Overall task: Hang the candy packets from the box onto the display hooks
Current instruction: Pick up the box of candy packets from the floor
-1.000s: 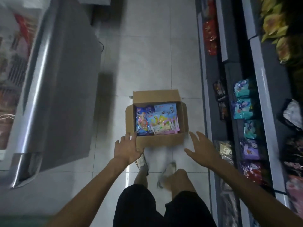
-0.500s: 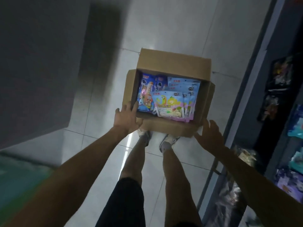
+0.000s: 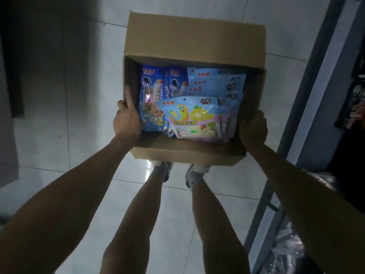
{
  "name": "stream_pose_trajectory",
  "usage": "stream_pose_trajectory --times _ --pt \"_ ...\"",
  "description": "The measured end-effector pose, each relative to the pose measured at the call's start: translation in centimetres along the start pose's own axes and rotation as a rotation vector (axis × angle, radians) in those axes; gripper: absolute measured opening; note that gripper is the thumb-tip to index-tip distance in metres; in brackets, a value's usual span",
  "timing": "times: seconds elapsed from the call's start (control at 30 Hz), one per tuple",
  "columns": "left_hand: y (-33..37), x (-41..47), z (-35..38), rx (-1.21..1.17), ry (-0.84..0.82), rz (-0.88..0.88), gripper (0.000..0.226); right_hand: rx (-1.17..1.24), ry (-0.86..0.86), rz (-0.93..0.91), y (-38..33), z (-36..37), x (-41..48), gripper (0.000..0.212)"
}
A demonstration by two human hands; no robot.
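Observation:
An open brown cardboard box (image 3: 195, 38) fills the upper middle of the view, held above the floor over my feet. Inside lie several candy packets: a pale blue one with a yellow cartoon figure (image 3: 192, 118) on top, dark blue ones (image 3: 151, 89) at the left, and a stack of light blue ones (image 3: 215, 82) behind. My left hand (image 3: 127, 119) grips the box's left wall, thumb inside. My right hand (image 3: 252, 128) clasps the right wall from outside. No display hooks show clearly.
A grey shelving unit (image 3: 316, 95) runs down the right side, with dark packaged goods (image 3: 353, 103) on it and plastic-wrapped stock (image 3: 290, 252) at its base. A grey cabinet side (image 3: 7, 115) stands at the left. Pale floor tiles (image 3: 79, 115) lie between them.
My hands went from reaching toward the box on the floor to gripping its sides. The box has risen toward the camera and looks much larger.

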State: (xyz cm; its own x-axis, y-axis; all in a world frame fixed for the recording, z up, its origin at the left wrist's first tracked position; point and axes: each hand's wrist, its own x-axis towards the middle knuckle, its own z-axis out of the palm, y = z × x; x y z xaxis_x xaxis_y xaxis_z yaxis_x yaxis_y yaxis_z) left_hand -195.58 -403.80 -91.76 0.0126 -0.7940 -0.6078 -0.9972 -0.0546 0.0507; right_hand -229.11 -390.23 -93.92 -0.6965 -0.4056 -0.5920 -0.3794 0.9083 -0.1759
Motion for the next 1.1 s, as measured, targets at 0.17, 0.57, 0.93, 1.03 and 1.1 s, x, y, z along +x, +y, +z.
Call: stream_pose_trajectory --times 0.17,0.57,0.93,1.03,1.1 --pt "-0.7 1.6 0.5 -0.037 0.084 0.038 0.091 0.028 0.089 -0.054 1.3 1.0 3.4 0.044" --pt "0.3 2.6 -0.8 -0.156 0.087 -0.169 0.045 0.058 0.108 -0.068 2.0 2.0 4.5 0.03" --pt "0.1 -3.8 -5.7 -0.259 0.075 -0.12 0.034 0.17 0.111 0.056 2.9 -3.8 -3.0 0.026" --pt "1.6 -9.4 -12.1 -0.253 0.057 -0.01 0.034 0.192 0.162 0.039 4.9 -11.3 -9.0 0.027" --pt "0.7 -11.0 -14.2 -0.224 0.065 -0.003 0.035 0.175 0.157 -0.015 5.1 -11.4 -10.6 0.03"
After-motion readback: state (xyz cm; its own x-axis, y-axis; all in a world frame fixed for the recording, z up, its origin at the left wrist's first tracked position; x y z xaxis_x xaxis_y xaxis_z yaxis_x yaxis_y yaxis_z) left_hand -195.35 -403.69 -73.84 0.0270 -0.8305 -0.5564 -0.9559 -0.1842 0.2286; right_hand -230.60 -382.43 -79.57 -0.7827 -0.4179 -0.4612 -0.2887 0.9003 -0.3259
